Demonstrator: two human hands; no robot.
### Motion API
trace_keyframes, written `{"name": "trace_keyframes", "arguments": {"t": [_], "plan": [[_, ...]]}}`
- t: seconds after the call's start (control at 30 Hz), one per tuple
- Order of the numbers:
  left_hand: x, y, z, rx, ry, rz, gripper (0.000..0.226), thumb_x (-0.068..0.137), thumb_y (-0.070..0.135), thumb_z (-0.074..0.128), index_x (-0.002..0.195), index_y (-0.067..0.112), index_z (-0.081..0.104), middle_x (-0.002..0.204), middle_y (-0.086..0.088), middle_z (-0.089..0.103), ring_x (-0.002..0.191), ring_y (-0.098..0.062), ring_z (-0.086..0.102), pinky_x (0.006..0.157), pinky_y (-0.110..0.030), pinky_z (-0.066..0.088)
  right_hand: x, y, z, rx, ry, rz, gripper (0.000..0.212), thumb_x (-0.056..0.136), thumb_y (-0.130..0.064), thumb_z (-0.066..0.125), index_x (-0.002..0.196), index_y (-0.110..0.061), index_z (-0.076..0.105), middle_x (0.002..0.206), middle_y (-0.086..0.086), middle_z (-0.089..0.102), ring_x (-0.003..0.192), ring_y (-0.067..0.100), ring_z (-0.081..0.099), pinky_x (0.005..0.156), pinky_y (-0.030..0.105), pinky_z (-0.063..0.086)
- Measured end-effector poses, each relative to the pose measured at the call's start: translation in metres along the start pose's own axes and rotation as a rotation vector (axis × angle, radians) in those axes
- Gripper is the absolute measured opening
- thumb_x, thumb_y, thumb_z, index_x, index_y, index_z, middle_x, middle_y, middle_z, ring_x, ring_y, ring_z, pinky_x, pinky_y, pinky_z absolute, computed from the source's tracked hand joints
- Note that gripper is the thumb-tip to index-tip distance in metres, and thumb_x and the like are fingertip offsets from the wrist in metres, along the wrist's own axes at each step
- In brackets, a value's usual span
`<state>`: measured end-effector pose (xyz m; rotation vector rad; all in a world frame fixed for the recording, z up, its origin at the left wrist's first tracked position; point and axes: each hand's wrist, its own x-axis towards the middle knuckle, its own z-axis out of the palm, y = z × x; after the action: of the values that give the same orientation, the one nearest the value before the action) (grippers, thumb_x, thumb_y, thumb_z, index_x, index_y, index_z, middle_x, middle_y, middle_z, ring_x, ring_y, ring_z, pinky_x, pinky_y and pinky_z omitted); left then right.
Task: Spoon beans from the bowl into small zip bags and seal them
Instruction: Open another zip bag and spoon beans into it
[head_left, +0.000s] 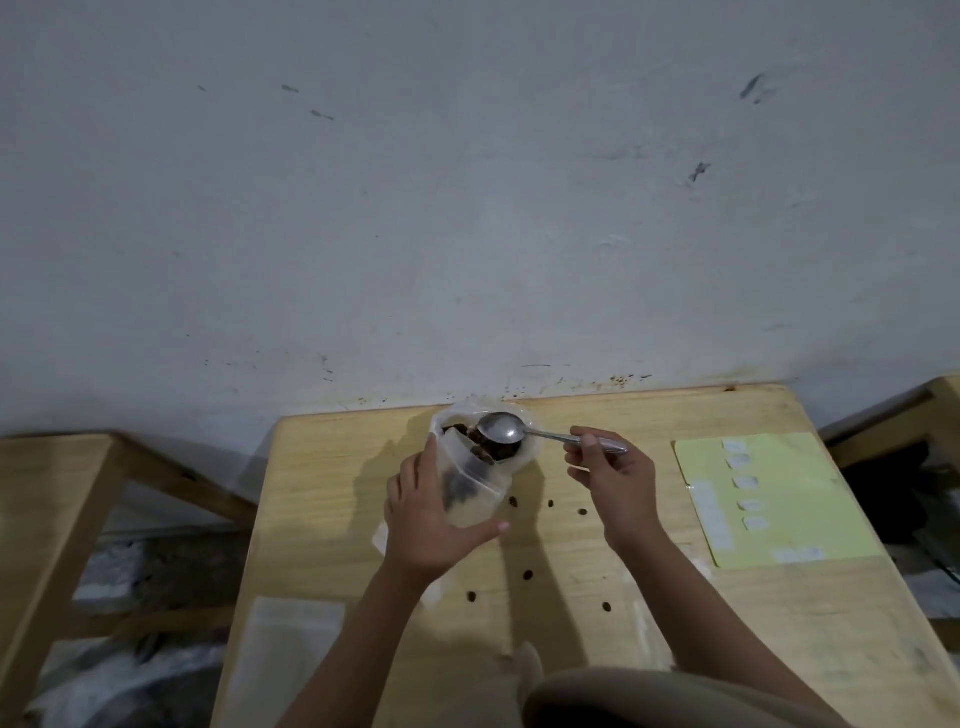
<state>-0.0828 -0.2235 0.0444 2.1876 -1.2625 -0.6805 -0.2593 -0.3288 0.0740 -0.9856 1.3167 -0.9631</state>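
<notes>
— What's at the far left?

— A wooden frame (67, 519) stands beside the tabletop (597, 597), and a flat clear bag (291, 644) lies near the tabletop's left front edge.

— And the left hand?

— The left hand (423, 525) has its grip curled round a small zip bag (475, 488): fingers behind it, thumb tip across the lower front. The bag is tilted, its long axis running from the palm up and away toward the wall, mouth pointing at the bowl. Something dark shows inside, but it is blurred.

— Where is the bowl?

— The bowl (519, 452), pale and translucent, sits at the back edge of the tabletop, just beyond the bag's mouth, with dark beans (496, 449) in it.

— The spoon?

— A metal spoon (524, 432) lies nearly level over the bowl, its scoop to the left above the beans, its handle pointing right. The right hand (613, 475) pinches the handle between thumb and curled fingers.

— Anything else?

— Loose beans (528, 574) are scattered on the wood between the forearms. Farther right lies a yellow-green sheet (810, 499) with small pale pieces on it.
</notes>
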Motion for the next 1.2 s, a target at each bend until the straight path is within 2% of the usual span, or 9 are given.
{"name": "trace_keyframes", "arguments": {"t": [0.17,0.27,0.4,0.5,0.6,0.73,0.9,1.0,1.2], "plan": [[-0.002,0.006,-0.003,-0.080,0.080,0.099,0.123,0.046,0.082,0.065,0.143,0.045,-0.002,0.129,0.004,0.033,0.114,-0.007,0.025,0.095,-0.032,0.026,0.013,0.012,0.017,-0.145,-0.054,0.089,0.012,0.093,-0.014,0.057,0.091,-0.015,0.069,0.082,0.006,0.069,0.079,0.021,0.065,0.073,0.037,0.054],[-0.003,0.010,-0.006,-0.178,0.108,0.098,0.121,0.046,0.077,0.069,0.142,0.046,0.003,0.124,0.010,0.029,0.111,-0.001,0.023,0.094,-0.033,0.026,0.018,0.016,0.027,-0.245,-0.082,0.124,0.019,0.091,-0.016,0.059,0.109,-0.012,0.062,0.098,0.007,0.066,0.096,0.026,0.062,0.081,0.039,0.049],[-0.003,0.014,-0.006,-0.296,0.139,0.030,0.126,0.044,0.075,0.072,0.146,0.041,0.007,0.120,0.014,0.025,0.108,0.002,0.022,0.097,-0.039,0.029,0.009,0.011,0.025,-0.568,0.100,-0.116,0.047,0.089,-0.022,0.060,0.133,-0.012,0.047,0.132,0.008,0.044,0.127,0.028,0.035,0.095,0.031,0.031],[-0.003,0.021,-0.005,-0.443,0.119,-0.073,0.121,0.045,0.064,0.077,0.143,0.046,0.009,0.124,0.010,0.024,0.112,0.006,0.016,0.098,-0.034,0.027,-0.004,0.001,0.020,-0.448,-0.017,-0.338,0.020,0.089,-0.016,0.060,0.109,-0.018,0.065,0.111,-0.001,0.062,0.106,0.013,0.055,0.087,0.028,0.043],[-0.005,0.027,-0.003,-0.536,0.096,-0.132,0.114,0.050,0.054,0.077,0.141,0.047,0.008,0.127,0.006,0.022,0.122,-0.002,0.014,0.096,-0.027,0.027,-0.020,-0.010,0.021,-0.232,-0.342,-0.143,0.016,0.092,-0.012,0.057,0.098,-0.003,0.069,0.087,0.006,0.071,0.077,0.007,0.067,0.070,0.021,0.051],[-0.015,0.031,0.000,-0.505,0.034,-0.128,0.128,0.041,0.071,0.070,0.147,0.040,0.005,0.127,0.006,0.022,0.126,-0.008,0.016,0.095,-0.029,0.028,-0.036,-0.005,0.025,-0.209,-0.491,-0.043,0.021,0.092,-0.011,0.056,0.101,0.004,0.067,0.083,0.007,0.071,0.073,0.002,0.067,0.066,0.016,0.050],[-0.030,0.028,0.001,-0.460,0.068,-0.142,0.126,0.041,0.073,0.067,0.147,0.040,0.009,0.123,0.008,0.024,0.125,-0.008,0.017,0.100,-0.032,0.029,-0.042,-0.004,0.023,-0.148,-0.473,-0.025,0.020,0.093,-0.013,0.056,0.100,0.000,0.069,0.090,0.016,0.073,0.084,0.026,0.070,0.079,0.034,0.057],[-0.037,0.026,0.001,-0.431,0.080,-0.132,0.120,0.044,0.070,0.071,0.144,0.046,0.008,0.123,0.011,0.023,0.117,-0.003,0.014,0.100,-0.033,0.026,-0.044,-0.004,0.023,-0.169,-0.430,-0.027,0.018,0.092,-0.013,0.057,0.095,-0.001,0.070,0.083,0.011,0.073,0.073,0.017,0.069,0.067,0.024,0.054],[-0.039,0.016,0.000,-0.364,0.120,-0.131,0.120,0.048,0.067,0.075,0.146,0.042,0.010,0.121,0.013,0.022,0.112,-0.001,0.012,0.105,-0.041,0.026,-0.019,0.012,0.024,-0.137,-0.046,0.154,0.015,0.089,-0.017,0.062,0.076,-0.010,0.065,0.076,0.007,0.069,0.073,0.021,0.065,0.073,0.038,0.054]]}}
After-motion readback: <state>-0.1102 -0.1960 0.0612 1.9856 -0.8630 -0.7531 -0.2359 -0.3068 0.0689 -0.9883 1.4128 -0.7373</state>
